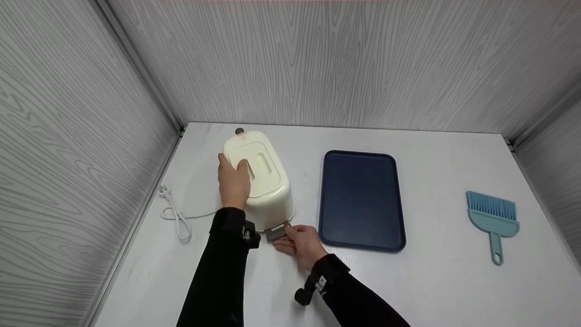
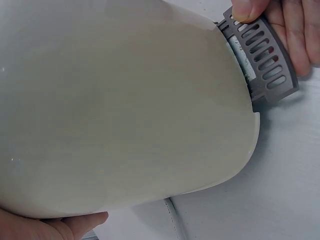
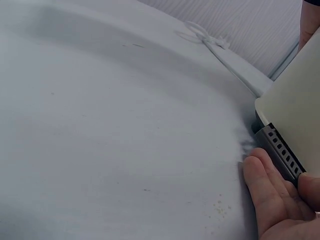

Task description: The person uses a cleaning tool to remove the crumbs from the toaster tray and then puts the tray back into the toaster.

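A cream toaster point(image 1: 272, 206) with two long slots on top stands left of centre on the white table. My left hand point(image 1: 234, 184) grips its left edge, thumb on top beside a slot and fingers down the side. At the near end, a grey slotted crumb tray point(image 1: 275, 233) sticks out from the base. My right hand point(image 1: 306, 244) pinches the tray's right end between thumb and fingers. In the left wrist view the crumb tray point(image 2: 265, 52) stands out past the toaster's lower edge, and its inner part is hidden.
Right of the toaster lies a dark blue tray point(image 1: 363, 200). Farther right is a blue-green brush with a dustpan point(image 1: 494, 222). The toaster's white cord point(image 1: 181, 225) lies looped at left. Small crumbs point(image 3: 219, 209) dot the table near my right hand. Panels point(image 1: 340, 63) wall the back and sides.
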`<act>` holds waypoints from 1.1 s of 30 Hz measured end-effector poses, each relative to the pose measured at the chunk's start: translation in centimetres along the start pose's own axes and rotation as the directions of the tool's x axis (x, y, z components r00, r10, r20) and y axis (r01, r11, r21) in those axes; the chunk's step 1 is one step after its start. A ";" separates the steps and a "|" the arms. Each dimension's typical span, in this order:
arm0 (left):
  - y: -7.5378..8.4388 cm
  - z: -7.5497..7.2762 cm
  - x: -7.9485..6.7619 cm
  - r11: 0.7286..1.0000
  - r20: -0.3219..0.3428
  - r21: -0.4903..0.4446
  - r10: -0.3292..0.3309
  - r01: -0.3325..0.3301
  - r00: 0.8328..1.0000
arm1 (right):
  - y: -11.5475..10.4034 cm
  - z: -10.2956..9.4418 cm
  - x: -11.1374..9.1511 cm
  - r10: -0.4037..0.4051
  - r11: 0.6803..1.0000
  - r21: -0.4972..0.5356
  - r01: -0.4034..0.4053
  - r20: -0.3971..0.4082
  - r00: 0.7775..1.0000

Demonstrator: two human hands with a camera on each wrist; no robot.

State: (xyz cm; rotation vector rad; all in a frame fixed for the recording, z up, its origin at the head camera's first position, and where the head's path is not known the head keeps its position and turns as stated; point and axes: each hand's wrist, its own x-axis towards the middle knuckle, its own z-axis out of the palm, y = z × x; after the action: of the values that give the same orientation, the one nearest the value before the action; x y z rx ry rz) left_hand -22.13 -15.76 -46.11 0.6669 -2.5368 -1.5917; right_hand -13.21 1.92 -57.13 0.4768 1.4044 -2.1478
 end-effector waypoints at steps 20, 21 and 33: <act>-0.1 0.0 0.4 1.000 -0.019 -0.009 0.009 -0.009 1.000 | 0.2 -0.6 -0.4 -0.010 1.000 0.004 0.010 0.014 1.000; -0.1 0.0 0.4 1.000 -0.018 -0.009 0.010 -0.010 1.000 | 0.1 -0.6 -0.5 -0.011 1.000 0.003 0.011 0.016 1.000; -0.1 0.1 0.7 1.000 -0.015 0.000 0.006 -0.006 1.000 | 0.3 -1.0 -0.8 -0.014 1.000 -0.001 0.014 0.021 1.000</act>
State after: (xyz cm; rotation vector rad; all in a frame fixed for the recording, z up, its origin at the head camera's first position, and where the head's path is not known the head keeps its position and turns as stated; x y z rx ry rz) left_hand -22.80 -16.01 -46.39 0.6680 -2.5264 -1.5788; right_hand -12.45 2.91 -57.28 0.4439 1.4015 -2.1573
